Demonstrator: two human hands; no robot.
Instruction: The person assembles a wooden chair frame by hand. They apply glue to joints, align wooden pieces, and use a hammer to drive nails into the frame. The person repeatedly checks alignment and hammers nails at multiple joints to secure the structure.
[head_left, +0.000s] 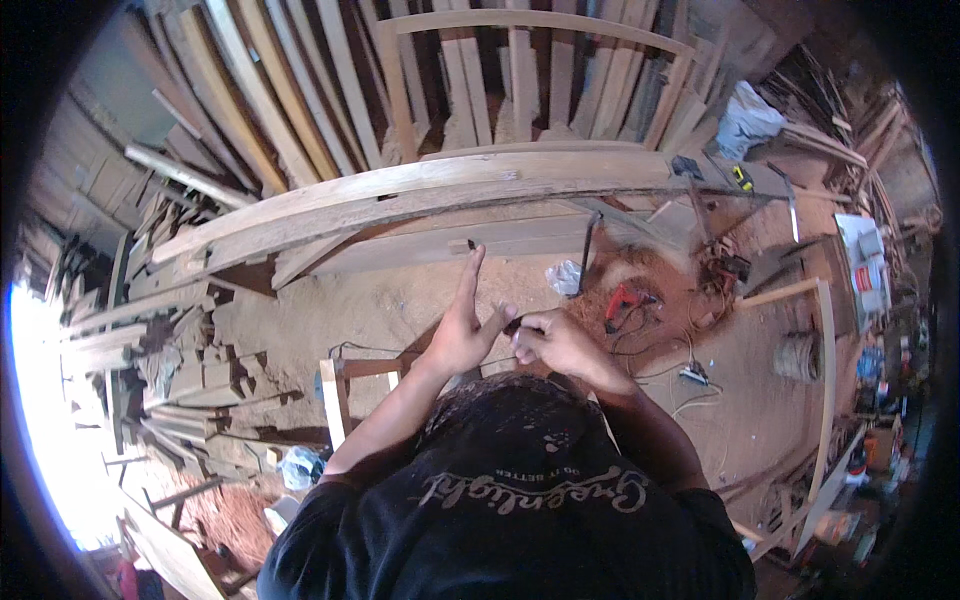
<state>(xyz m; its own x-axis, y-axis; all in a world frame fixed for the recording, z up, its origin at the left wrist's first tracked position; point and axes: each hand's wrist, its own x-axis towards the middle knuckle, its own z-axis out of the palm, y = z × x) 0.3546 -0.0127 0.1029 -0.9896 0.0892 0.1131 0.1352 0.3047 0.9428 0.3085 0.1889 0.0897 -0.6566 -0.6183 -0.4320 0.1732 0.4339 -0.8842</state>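
the left hand (462, 338) is stretched flat, fingers straight and together, palm seemingly bearing nothing, while its thumb reaches towards the right hand (558, 348). that one is curled, fingertips bent in beside a small dark thing (513, 325) at the left thumb's tip; i cannot tell what it is or whether either hand grips it. the hands meet just in front of the chest, probably so both can work close together in sight. beyond them, a long pale board (400, 183) lies across the bench, apparently raised to a handy height. planks (240, 90) stand on end behind, likely leaned to save floor space. a red power tool (625, 303) rests on the dusty ground, perhaps set down to free the hands.
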